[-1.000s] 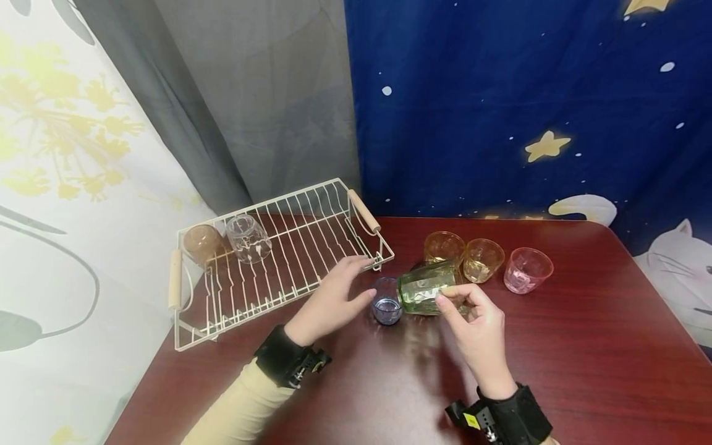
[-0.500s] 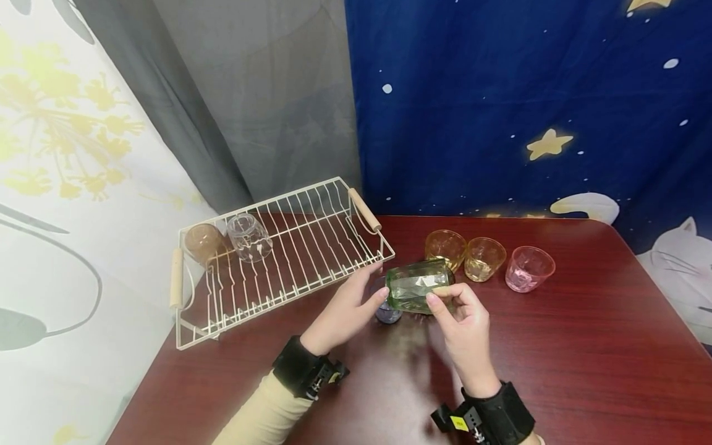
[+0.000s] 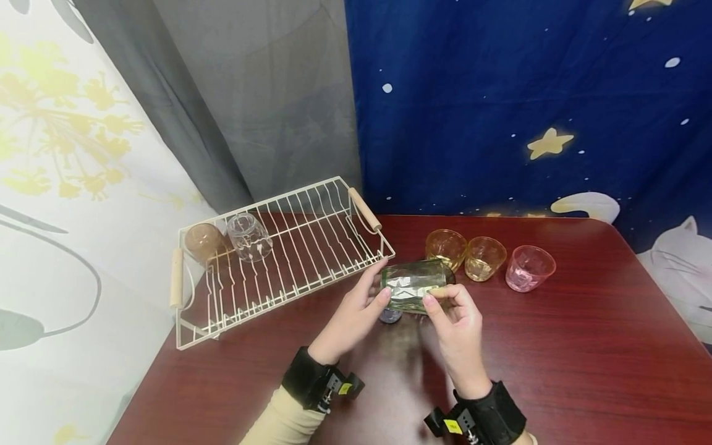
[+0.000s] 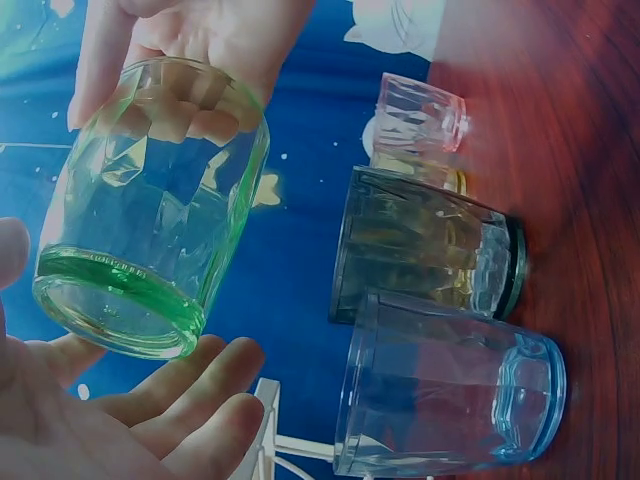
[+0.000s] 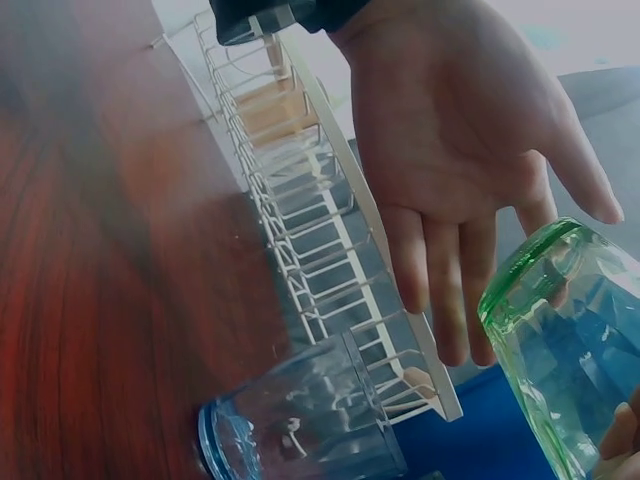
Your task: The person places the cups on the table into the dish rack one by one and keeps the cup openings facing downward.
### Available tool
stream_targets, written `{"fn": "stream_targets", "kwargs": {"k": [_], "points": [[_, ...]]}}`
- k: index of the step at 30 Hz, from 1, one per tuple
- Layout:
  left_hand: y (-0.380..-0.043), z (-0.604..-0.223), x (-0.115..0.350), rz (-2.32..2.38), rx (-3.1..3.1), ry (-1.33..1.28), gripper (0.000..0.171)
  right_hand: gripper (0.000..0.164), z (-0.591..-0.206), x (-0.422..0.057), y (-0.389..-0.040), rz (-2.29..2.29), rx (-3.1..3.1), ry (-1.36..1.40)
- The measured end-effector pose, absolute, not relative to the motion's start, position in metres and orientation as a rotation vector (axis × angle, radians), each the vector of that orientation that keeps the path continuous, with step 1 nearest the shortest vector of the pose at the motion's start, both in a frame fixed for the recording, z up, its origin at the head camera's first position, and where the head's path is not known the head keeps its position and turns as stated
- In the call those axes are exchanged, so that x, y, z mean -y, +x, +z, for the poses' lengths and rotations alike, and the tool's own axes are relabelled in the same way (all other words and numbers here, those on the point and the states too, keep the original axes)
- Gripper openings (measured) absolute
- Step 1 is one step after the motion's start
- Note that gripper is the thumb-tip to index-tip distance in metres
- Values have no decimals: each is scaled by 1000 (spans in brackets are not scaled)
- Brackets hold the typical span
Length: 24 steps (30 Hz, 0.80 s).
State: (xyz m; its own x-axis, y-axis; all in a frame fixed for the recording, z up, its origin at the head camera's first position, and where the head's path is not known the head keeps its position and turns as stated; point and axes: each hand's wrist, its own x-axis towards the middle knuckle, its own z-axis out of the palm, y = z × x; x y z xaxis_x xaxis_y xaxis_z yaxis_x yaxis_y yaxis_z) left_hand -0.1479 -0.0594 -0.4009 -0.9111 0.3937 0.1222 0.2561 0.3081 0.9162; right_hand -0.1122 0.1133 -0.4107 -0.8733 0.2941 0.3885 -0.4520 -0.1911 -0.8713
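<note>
A clear green-tinted glass [image 3: 408,283] lies sideways in the air between my hands, base to the left and mouth to the right. My right hand [image 3: 460,337] grips it near the mouth, thumb on the near side. My left hand [image 3: 353,318] is at the base with its fingers extended and spread, the thumb [image 4: 12,252] right at the edge. Below stands an upright blue glass [image 4: 450,390], mostly hidden by the green one in the head view. Beside it stands a dark smoky glass [image 4: 420,240].
A white wire dish rack [image 3: 303,287] with wooden handles stands at the left, holding an upturned brown glass [image 3: 204,244] and an upturned clear glass [image 3: 250,240]. Two amber glasses [image 3: 485,259] and a pink glass [image 3: 529,269] stand upright at the back right of the red-brown table [image 3: 601,346].
My right hand has carried the green glass a little left over the blue glass. My left hand has moved right, up to the base of the green glass.
</note>
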Motion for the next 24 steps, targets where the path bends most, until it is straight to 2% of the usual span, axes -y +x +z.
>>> {"fn": "stream_targets", "kwargs": {"k": [24], "points": [[-139,-394,52,1963,-2298,492,55,30,-412,-108,-110,2074,1614,310]]}}
